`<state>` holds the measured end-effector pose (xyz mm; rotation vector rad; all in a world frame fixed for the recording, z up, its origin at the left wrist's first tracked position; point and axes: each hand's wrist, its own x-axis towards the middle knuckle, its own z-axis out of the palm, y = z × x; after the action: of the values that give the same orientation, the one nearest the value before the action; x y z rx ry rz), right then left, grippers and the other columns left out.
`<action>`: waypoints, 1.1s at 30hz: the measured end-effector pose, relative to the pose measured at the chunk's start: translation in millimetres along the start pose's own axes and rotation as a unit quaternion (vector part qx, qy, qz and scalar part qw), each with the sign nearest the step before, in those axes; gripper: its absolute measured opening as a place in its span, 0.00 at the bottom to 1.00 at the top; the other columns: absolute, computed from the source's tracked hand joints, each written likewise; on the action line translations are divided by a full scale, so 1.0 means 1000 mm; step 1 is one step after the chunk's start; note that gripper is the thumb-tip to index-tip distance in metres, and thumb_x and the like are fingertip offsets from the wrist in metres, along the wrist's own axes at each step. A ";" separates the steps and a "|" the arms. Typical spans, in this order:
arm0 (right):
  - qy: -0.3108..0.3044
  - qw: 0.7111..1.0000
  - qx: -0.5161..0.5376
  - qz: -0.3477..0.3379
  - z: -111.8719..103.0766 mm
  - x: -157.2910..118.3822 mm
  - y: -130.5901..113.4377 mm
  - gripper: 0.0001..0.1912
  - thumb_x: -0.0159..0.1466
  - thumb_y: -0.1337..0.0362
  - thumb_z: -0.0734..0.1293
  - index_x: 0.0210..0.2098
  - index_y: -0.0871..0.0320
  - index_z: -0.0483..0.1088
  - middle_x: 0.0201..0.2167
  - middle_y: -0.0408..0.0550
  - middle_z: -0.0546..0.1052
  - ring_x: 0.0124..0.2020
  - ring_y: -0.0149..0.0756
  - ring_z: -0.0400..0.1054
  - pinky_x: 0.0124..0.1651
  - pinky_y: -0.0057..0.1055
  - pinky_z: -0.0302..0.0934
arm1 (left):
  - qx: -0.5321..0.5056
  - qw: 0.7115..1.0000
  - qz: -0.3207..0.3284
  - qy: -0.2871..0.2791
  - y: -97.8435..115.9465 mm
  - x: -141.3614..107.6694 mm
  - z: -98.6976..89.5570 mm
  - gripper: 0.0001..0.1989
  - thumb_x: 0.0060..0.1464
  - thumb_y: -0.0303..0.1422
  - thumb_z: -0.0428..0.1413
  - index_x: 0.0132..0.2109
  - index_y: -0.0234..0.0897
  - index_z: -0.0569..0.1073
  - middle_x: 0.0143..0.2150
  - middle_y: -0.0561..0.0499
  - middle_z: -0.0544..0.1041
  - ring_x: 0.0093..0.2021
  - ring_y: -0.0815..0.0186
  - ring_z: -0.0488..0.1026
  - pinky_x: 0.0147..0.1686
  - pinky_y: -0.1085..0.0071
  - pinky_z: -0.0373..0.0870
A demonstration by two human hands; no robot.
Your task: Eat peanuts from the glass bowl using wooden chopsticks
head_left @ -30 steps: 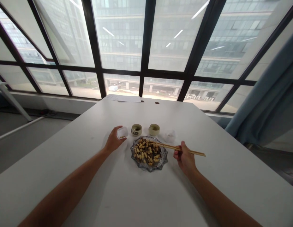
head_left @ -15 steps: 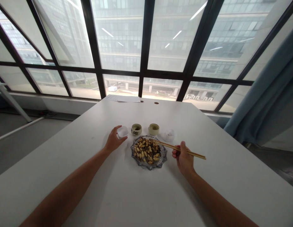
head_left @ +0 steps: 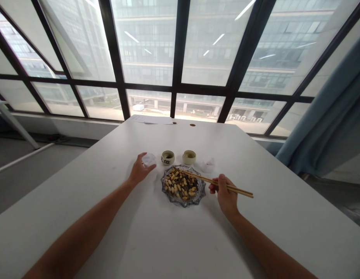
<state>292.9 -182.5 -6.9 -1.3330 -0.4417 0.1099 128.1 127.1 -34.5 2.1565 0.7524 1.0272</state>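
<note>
My left hand (head_left: 139,169) has its thumb and fingers curled round a small clear plastic cup (head_left: 149,159) on the table. Pinched in my right hand (head_left: 225,192) is a pair of wooden chopsticks (head_left: 213,181). Their tips reach over the far part of a scalloped glass plate (head_left: 184,204), among a mix of peanuts (head_left: 178,187) and dark seeds. Whether the tips grip a piece is too small to tell. Behind the plate stand two pale green cups, one with dark writing (head_left: 167,157) and one plain (head_left: 189,157).
A white cup-like thing or crumpled tissue (head_left: 208,165) lies right of the plain cup. All this stands on a white table (head_left: 174,240). Papers (head_left: 152,120) lie at its far end, below the windows. A blue curtain (head_left: 322,112) hangs at the right.
The chopstick tips have shifted slightly left over the peanuts, and my right hand has moved a little left with them. My left hand stays at the clear cup.
</note>
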 end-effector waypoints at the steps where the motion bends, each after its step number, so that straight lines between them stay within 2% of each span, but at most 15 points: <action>1: -0.002 1.000 -0.004 -0.009 0.000 0.000 0.000 0.29 0.58 0.37 0.66 0.27 0.60 0.70 0.16 0.45 0.73 0.15 0.31 0.66 0.18 0.27 0.61 | -0.006 1.000 -0.028 -0.006 -0.003 0.002 -0.001 0.39 0.44 0.45 0.65 0.60 0.38 0.61 0.52 0.42 0.74 0.46 0.56 0.75 0.48 0.57 0.72; 3: -0.007 1.000 -0.007 -0.021 0.001 -0.002 0.000 0.28 0.58 0.38 0.66 0.27 0.59 0.70 0.16 0.45 0.74 0.15 0.31 0.67 0.18 0.28 0.62 | -0.006 0.997 -0.066 -0.025 -0.007 0.009 -0.006 0.44 0.43 0.47 0.65 0.63 0.37 0.57 0.54 0.39 0.72 0.47 0.55 0.75 0.47 0.57 0.72; 5: -0.013 1.000 -0.005 -0.024 0.002 -0.003 -0.001 0.28 0.58 0.37 0.66 0.26 0.59 0.70 0.16 0.45 0.74 0.15 0.31 0.66 0.18 0.28 0.62 | 0.014 0.996 -0.073 -0.048 -0.009 0.018 -0.014 0.50 0.40 0.49 0.66 0.65 0.37 0.54 0.57 0.36 0.70 0.51 0.53 0.74 0.50 0.56 0.71; 7: -0.017 1.000 -0.002 -0.022 0.004 -0.005 -0.003 0.28 0.58 0.37 0.66 0.26 0.58 0.70 0.16 0.44 0.74 0.15 0.31 0.66 0.18 0.28 0.62 | 0.059 0.995 -0.044 -0.061 -0.004 0.027 -0.020 0.53 0.36 0.51 0.67 0.65 0.38 0.55 0.61 0.35 0.68 0.57 0.48 0.70 0.54 0.53 0.67; 9: -0.018 1.000 0.000 -0.016 0.005 -0.006 -0.004 0.28 0.57 0.37 0.67 0.26 0.58 0.70 0.16 0.44 0.73 0.15 0.31 0.66 0.18 0.28 0.61 | 0.121 0.991 0.016 -0.059 0.009 0.035 -0.020 0.50 0.37 0.53 0.67 0.64 0.39 0.59 0.63 0.35 0.66 0.61 0.44 0.65 0.59 0.48 0.61; 11: -0.019 1.000 0.003 -0.007 0.006 -0.006 -0.004 0.28 0.57 0.37 0.67 0.26 0.58 0.70 0.16 0.44 0.73 0.15 0.31 0.65 0.18 0.28 0.61 | 0.172 0.980 0.079 -0.067 0.026 0.042 -0.013 0.44 0.43 0.54 0.63 0.63 0.40 0.62 0.63 0.36 0.66 0.63 0.43 0.62 0.61 0.45 0.54; 14: -0.015 1.000 0.015 0.005 0.004 -0.003 -0.001 0.28 0.57 0.37 0.67 0.26 0.58 0.70 0.16 0.44 0.73 0.15 0.30 0.65 0.19 0.27 0.60 | 0.211 0.959 0.133 -0.135 0.050 0.053 0.009 0.41 0.47 0.53 0.61 0.63 0.39 0.62 0.61 0.36 0.69 0.62 0.44 0.64 0.63 0.44 0.49; 17: 0.000 1.000 0.025 0.011 0.002 0.000 0.001 0.28 0.57 0.37 0.67 0.26 0.59 0.70 0.16 0.44 0.73 0.15 0.30 0.65 0.19 0.27 0.60 | 0.251 0.932 0.121 -0.233 0.066 0.066 0.029 0.42 0.45 0.49 0.62 0.64 0.37 0.62 0.60 0.35 0.71 0.61 0.45 0.66 0.63 0.48 0.51; 20: 0.017 0.999 0.028 0.014 0.001 0.003 0.002 0.29 0.57 0.36 0.67 0.26 0.59 0.69 0.15 0.44 0.73 0.15 0.30 0.65 0.18 0.27 0.60 | 0.284 0.904 0.116 -0.298 0.075 0.076 0.036 0.38 0.45 0.46 0.62 0.62 0.37 0.65 0.58 0.38 0.73 0.59 0.49 0.70 0.62 0.55 0.56; 26: -0.006 1.000 -0.003 -0.020 0.004 -0.004 -0.002 0.28 0.58 0.37 0.66 0.26 0.59 0.70 0.16 0.45 0.74 0.15 0.31 0.66 0.19 0.28 0.61 | 0.295 0.883 0.227 -0.286 0.082 0.071 0.030 0.34 0.42 0.44 0.64 0.57 0.38 0.70 0.55 0.40 0.72 0.56 0.50 0.69 0.60 0.58 0.59; 33: -0.025 0.997 -0.040 -0.068 0.012 -0.005 -0.016 0.28 0.60 0.37 0.64 0.25 0.56 0.70 0.16 0.44 0.73 0.16 0.32 0.65 0.20 0.28 0.61 | 0.291 0.895 0.219 -0.257 0.082 0.059 0.032 0.33 0.42 0.41 0.64 0.57 0.41 0.70 0.55 0.41 0.72 0.56 0.49 0.68 0.57 0.54 0.60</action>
<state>281.0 -177.1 9.0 -1.3768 -0.5826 0.0121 204.0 107.1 36.8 3.0369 0.3373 0.3836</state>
